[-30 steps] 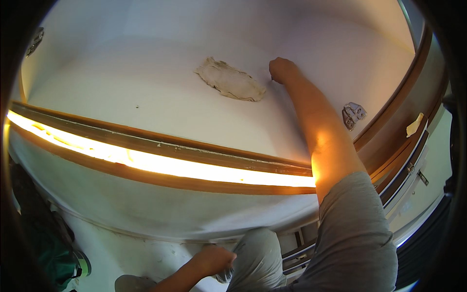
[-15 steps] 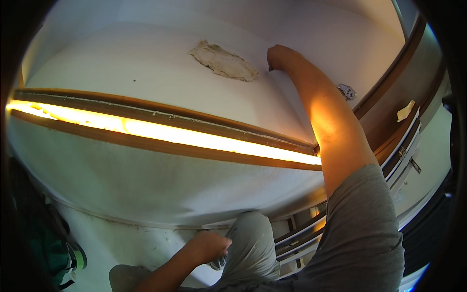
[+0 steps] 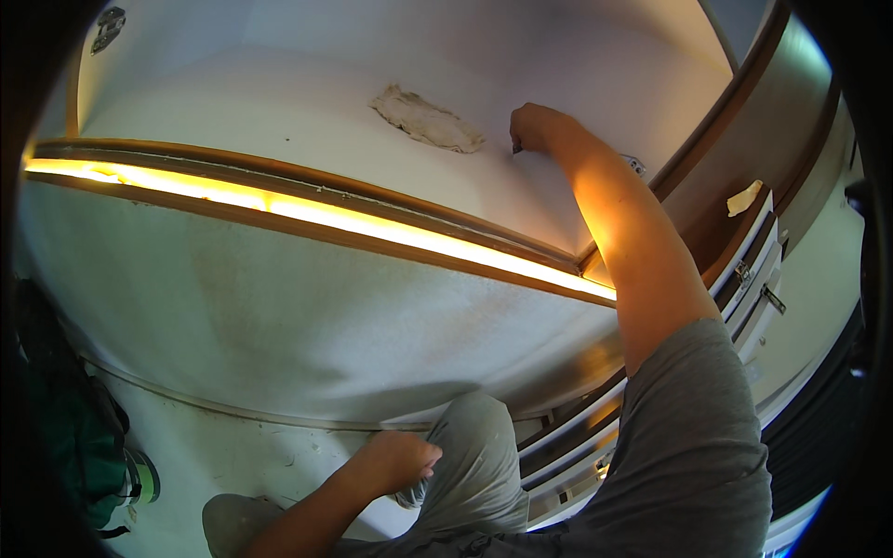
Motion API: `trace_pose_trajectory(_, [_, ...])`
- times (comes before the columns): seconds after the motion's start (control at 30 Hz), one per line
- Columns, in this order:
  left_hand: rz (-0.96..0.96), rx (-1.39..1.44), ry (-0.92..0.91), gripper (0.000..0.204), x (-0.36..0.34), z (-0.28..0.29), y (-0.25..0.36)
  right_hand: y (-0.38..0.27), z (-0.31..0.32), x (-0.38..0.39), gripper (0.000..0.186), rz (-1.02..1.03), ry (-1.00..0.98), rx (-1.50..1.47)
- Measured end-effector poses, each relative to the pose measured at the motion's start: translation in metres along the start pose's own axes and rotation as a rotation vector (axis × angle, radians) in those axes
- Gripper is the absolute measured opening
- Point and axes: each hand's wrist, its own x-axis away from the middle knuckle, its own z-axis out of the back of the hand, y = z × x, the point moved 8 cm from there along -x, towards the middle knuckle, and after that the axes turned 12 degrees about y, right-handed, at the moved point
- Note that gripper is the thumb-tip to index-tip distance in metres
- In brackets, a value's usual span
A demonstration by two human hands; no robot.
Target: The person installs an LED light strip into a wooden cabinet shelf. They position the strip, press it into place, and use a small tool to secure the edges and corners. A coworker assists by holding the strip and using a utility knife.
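My right hand [image 3: 538, 128] is stretched far into a white-lined cabinet [image 3: 251, 102], close to its right inner wall. Its fingers are curled, with a small dark bit of something showing beneath them, too little to name. To the left of that hand lies a ragged beige patch [image 3: 428, 119] on the white surface. Low in the view, my left hand [image 3: 406, 461] is closed beside my knee [image 3: 473, 456]. A thin dark piece shows by its fingers; what it is stays unclear.
A glowing light strip [image 3: 372, 228] runs along the cabinet's wooden front edge. Metal hinges [image 3: 633, 165] sit on the side walls. At right are a beige scrap [image 3: 744, 198] on brown wood and stacked white panels [image 3: 758, 270]. A dark green bag [image 3: 70, 437] stands lower left.
The view has shifted slightly, bringing a hinge in at the upper left. Against the inner wall my right hand is a little lower; my left hand stays closed by the knee.
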Motion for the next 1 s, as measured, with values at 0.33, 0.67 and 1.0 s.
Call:
trace_pose_trajectory(0.33, [-0.003,-0.032,0.002,0.023,0.004,-0.005,0.002,0.003,0.029,0.025,0.025,0.03,-0.185,-0.09])
trace_pose_trajectory(0.67, [0.079,-0.052,-0.093,0.018,-0.009,-0.008,-0.021,0.003,-0.011,-0.03,0.02,-0.113,0.161,0.063])
trace_pose_trajectory(1.0, [0.067,-0.005,-0.107,0.021,-0.021,-0.014,-0.035,-0.006,-0.005,-0.034,0.029,-0.158,0.09,0.054])
